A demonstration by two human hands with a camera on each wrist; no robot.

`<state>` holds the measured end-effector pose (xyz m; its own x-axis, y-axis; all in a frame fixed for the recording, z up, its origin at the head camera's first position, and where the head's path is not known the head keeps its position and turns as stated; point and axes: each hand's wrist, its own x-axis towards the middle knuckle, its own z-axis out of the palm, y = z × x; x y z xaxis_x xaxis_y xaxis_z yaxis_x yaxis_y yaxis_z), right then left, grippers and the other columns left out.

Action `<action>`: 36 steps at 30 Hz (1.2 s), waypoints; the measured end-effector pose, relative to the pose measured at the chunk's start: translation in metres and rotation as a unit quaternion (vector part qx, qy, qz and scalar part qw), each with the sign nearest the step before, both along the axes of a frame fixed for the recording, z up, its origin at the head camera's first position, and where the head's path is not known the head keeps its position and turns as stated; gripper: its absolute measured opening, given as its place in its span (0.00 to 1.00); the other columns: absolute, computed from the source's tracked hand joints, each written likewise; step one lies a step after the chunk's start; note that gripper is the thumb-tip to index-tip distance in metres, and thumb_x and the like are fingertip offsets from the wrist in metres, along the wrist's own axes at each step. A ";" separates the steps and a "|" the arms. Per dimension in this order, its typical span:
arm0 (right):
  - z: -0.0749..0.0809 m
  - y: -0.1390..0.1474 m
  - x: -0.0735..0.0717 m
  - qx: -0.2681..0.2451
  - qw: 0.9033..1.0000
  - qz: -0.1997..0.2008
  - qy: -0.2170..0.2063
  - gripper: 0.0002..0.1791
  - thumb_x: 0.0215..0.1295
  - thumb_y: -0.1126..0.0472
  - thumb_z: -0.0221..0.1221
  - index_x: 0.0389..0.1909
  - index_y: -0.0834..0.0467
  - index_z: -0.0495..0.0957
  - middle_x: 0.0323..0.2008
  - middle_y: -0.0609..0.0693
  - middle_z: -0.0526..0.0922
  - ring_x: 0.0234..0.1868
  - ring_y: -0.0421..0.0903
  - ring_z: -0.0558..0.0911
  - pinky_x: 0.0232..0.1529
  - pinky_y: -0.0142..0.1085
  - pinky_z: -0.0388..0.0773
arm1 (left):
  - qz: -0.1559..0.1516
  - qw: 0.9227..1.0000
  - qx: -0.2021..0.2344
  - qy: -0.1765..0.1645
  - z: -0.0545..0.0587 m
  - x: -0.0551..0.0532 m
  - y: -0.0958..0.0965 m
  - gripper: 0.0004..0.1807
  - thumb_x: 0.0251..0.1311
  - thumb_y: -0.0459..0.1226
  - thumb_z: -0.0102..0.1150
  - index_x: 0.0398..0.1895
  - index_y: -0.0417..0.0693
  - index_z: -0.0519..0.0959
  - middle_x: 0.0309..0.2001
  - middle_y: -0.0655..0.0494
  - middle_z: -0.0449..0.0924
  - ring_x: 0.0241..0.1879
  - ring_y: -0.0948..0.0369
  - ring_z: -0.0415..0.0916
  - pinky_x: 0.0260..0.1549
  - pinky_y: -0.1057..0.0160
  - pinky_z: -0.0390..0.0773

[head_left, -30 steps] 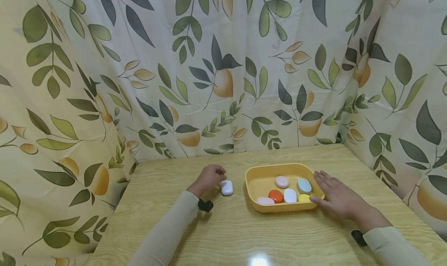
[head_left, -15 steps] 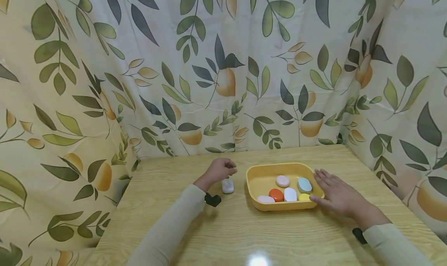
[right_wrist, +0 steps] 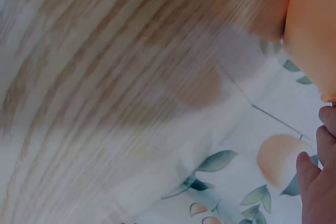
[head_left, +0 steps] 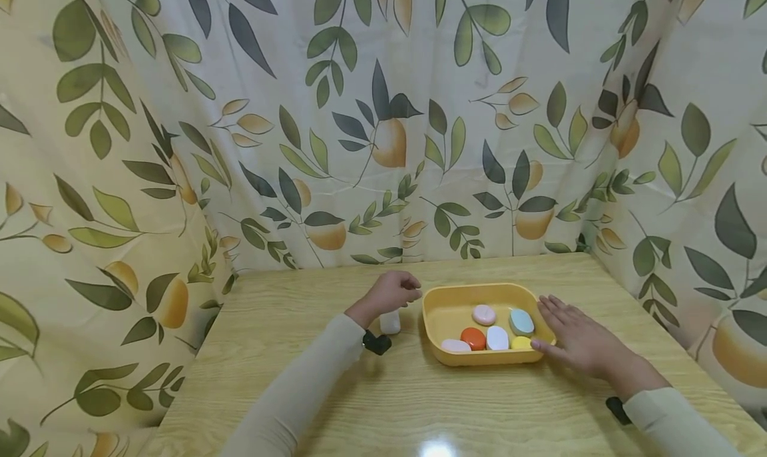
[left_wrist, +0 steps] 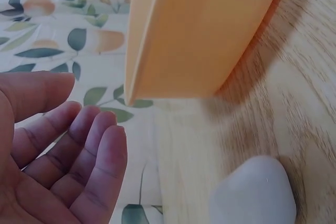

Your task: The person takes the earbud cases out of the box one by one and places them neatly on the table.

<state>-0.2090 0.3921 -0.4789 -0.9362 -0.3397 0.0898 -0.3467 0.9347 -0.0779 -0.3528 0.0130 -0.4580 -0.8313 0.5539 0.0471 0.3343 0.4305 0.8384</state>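
Note:
My left hand (head_left: pixel 392 292) is raised over the table just left of the yellow tray (head_left: pixel 440 358), its fingers loosely bent and holding nothing. Below it a smooth white rounded block (head_left: pixel 390 324), much like a soap bar, lies on the wood, partly covered by the hand in the head view. The left wrist view shows the block (left_wrist: pixel 257 195) apart from the fingers (left_wrist: pixel 107 166). My right hand (head_left: pixel 578 340) rests with straight fingers against the tray's right end. In the right wrist view only part of that hand (right_wrist: pixel 321 171) shows, beside the tray wall (right_wrist: pixel 315 30).
Inside the tray lie several similar pieces: a pink round one (head_left: pixel 484 314), a light blue one (head_left: pixel 521 322), a red one (head_left: pixel 473 338), a white one (head_left: pixel 497 338), a yellow one (head_left: pixel 520 342) and a pale pink one (head_left: pixel 455 345). Leaf-patterned curtains (head_left: pixel 383 197) border the wooden table (head_left: pixel 371 404).
My left hand has moved right and slightly away from me, from beside the white block to above it, near the tray's left end. The right hand and the tray have stayed put.

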 end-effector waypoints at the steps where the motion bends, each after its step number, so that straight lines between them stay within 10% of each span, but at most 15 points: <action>1: 0.001 0.000 0.001 0.002 1.000 0.000 0.003 0.49 0.69 0.34 0.48 0.71 0.72 0.53 0.72 0.68 0.53 0.72 0.66 0.52 0.68 0.59 0.50 | -0.002 1.000 0.001 -0.003 0.000 0.000 0.001 0.13 0.65 0.37 0.61 0.47 0.37 0.80 0.34 0.57 0.80 0.36 0.54 0.81 0.30 0.65 0.82; 36: -0.001 0.002 0.000 0.024 1.000 0.007 0.017 0.48 0.69 0.34 0.49 0.70 0.72 0.57 0.71 0.67 0.57 0.71 0.65 0.54 0.66 0.60 0.54 | -0.015 0.999 -0.022 -0.029 0.004 0.012 0.047 0.08 0.62 0.34 0.65 0.42 0.39 0.81 0.31 0.57 0.80 0.32 0.55 0.81 0.25 0.65 0.82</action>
